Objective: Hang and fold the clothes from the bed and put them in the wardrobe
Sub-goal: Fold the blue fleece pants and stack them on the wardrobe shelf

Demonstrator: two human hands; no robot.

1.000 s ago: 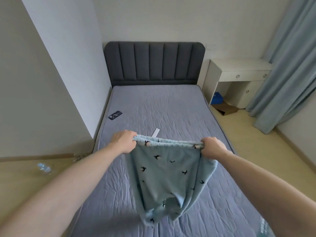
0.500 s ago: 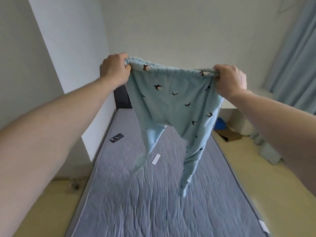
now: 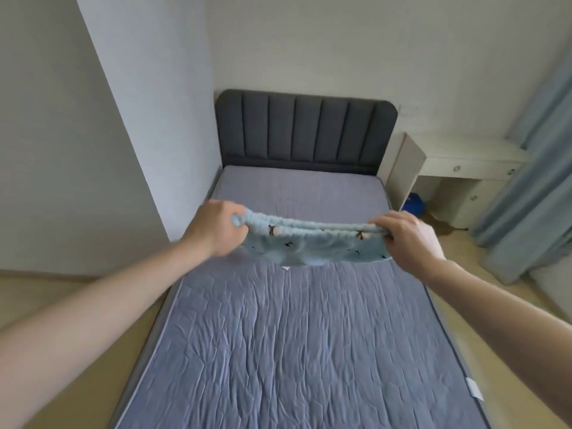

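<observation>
You are gripping the pajama pants [image 3: 312, 247] waistband, left hand [image 3: 213, 229] at nine o'clock, right hand [image 3: 408, 236] at three, over the bed [image 3: 294, 351], folding barely beginning.

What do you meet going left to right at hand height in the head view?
Left hand → blue pants → right hand → white desk → curtain.

You are facing white walls [image 3: 309, 41]; a white desk [image 3: 464, 159] is standing beside blue curtains [image 3: 532, 181] on beige floor [image 3: 62, 305].
</observation>
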